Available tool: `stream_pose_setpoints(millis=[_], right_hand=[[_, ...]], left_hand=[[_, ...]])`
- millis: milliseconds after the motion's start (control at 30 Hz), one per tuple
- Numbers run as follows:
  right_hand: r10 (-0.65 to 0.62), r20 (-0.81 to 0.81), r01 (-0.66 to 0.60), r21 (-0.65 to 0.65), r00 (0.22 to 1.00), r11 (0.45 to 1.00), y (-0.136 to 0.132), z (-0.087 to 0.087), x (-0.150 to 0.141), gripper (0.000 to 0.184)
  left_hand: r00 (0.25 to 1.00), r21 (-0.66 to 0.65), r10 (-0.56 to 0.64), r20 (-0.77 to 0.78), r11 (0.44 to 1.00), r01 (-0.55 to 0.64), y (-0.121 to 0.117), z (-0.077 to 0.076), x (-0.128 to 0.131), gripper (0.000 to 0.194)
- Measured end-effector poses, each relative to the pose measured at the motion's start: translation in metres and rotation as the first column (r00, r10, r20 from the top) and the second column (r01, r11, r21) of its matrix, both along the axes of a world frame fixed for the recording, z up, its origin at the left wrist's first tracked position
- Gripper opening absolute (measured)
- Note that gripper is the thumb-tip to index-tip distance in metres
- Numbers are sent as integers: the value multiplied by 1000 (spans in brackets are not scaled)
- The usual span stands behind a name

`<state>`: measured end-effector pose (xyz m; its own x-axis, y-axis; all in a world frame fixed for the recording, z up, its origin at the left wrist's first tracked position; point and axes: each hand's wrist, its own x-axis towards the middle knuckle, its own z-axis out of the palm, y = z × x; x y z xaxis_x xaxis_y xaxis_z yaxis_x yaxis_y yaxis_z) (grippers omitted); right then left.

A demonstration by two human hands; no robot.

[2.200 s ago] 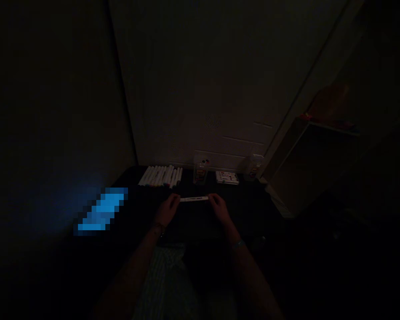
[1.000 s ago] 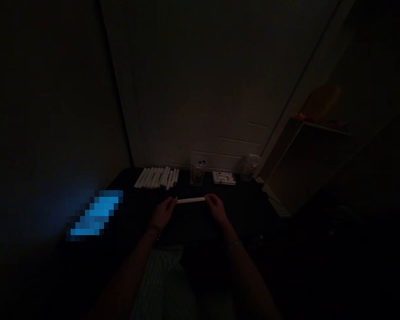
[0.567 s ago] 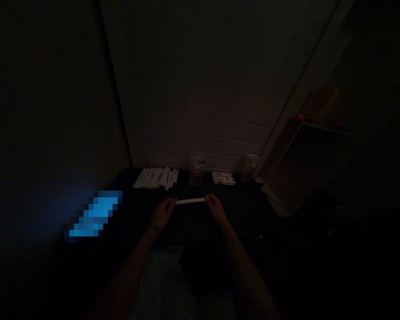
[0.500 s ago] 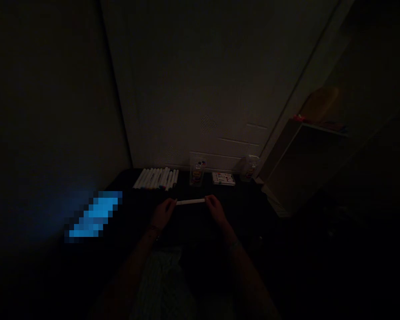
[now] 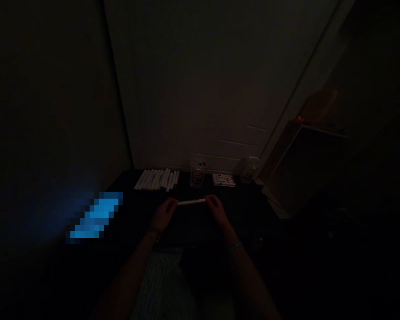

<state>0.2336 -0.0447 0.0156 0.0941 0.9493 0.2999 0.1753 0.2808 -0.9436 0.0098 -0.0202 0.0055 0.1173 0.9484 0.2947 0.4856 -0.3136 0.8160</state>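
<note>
A white marker [image 5: 191, 202] is held level above the dark table, stretched between my two hands. My left hand [image 5: 164, 212] pinches its left end, and my right hand [image 5: 215, 207] pinches the right end. Both hands are closed, and the fingertips cover the marker's ends. Behind my left hand, several white markers [image 5: 156, 179] lie side by side in a row. Past the held marker stands a clear plastic case [image 5: 197, 174] with a few dark tips in it. To its right lies a flat clear pack of markers [image 5: 224, 179].
Another clear case [image 5: 251, 170] stands at the back right corner. A glowing blue, pixelated screen [image 5: 96, 218] lies at the left by the wall. On the right is a box-like cabinet [image 5: 306, 164] with things on top. The room is very dark.
The marker has turned about its length: printing faced up at first, then a plain white side. Both hands have kept their grip, and the view has shifted slightly.
</note>
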Motion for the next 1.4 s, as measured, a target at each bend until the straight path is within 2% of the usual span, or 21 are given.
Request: stream_pose_setpoints(millis=[200,433,833,967,1400], right_hand=[[-22,-52,21,-15,998,1000,4,-8,2,32],[-11,3,11,4,1000,1000,0,-2,1,32],[-11,16,11,-26,1000,1000,0,-1,0,32],[12,25,-12,3,1000,1000,2,-4,0,32],[-37,95,31,62,995,998,6,-10,3,30]], left_hand=[[1000,17,5,11,1000,-5,-2,3,0,36],[1000,9,12,26,1000,-12,-5,8,0,36],[996,-8,0,86,1000,1,0,4,0,36],[997,19,-6,77,1000,4,-1,4,-1,34],[999,6,24,43,1000,-25,3,-3,-2,36]])
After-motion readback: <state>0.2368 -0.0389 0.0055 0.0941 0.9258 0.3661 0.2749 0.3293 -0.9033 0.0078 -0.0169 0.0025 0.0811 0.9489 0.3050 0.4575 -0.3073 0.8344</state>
